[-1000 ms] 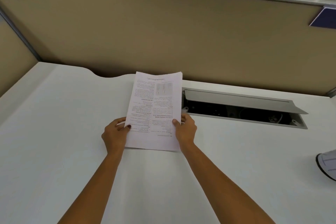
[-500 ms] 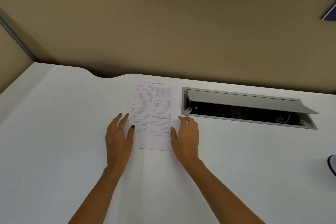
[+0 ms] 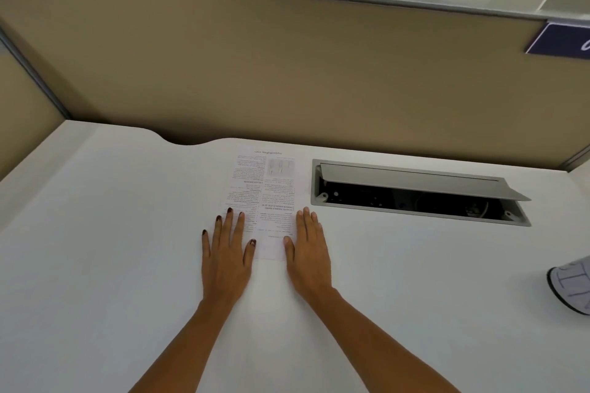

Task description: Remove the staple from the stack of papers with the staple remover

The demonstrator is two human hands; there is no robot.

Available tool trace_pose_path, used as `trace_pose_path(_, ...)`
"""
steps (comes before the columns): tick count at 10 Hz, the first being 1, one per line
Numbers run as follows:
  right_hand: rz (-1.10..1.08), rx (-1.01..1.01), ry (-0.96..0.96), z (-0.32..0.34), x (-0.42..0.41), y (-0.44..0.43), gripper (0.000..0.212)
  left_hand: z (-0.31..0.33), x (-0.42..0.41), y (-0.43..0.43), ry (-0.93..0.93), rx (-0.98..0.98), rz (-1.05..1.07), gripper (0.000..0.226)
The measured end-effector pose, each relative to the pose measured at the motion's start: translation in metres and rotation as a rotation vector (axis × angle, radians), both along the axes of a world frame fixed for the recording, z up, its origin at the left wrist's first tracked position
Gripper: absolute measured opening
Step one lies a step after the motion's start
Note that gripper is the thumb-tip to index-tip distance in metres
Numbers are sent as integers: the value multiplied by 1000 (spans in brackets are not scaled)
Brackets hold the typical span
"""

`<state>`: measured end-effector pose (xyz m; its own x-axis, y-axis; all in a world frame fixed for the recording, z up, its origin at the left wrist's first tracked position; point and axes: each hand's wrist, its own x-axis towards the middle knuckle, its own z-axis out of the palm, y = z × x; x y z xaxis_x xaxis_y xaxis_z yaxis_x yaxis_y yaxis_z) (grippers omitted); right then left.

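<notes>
The stack of papers (image 3: 266, 191) lies flat on the white desk (image 3: 111, 249), its printed text upside down to me and its far edge near the partition. My left hand (image 3: 228, 252) rests flat on the near left corner of the stack, fingers spread. My right hand (image 3: 308, 252) lies flat along the near right edge, fingers together. Neither hand holds anything. I see no staple on the pages and no staple remover in view.
A grey cable hatch (image 3: 415, 191) with its lid raised is set into the desk just right of the papers. A tan partition (image 3: 287, 73) walls off the back and left. A white round object with a dark rim (image 3: 571, 287) sits at the right edge.
The papers, held up tilted a second ago, now lie flat on the desk. Both hands have let go and flattened out on the stack's near corners.
</notes>
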<state>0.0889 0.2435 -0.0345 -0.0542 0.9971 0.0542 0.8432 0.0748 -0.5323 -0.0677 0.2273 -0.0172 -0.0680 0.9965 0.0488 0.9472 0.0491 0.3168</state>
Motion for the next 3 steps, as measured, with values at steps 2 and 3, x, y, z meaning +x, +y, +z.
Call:
trace_pose_path(2, -67, 134, -9, 29, 16, -10, 60, 23, 20, -9, -35, 40, -28, 80)
trace_pose_path(3, -87, 301, -65, 58, 24, -17, 58, 44, 36, -15, -69, 114, -41, 74)
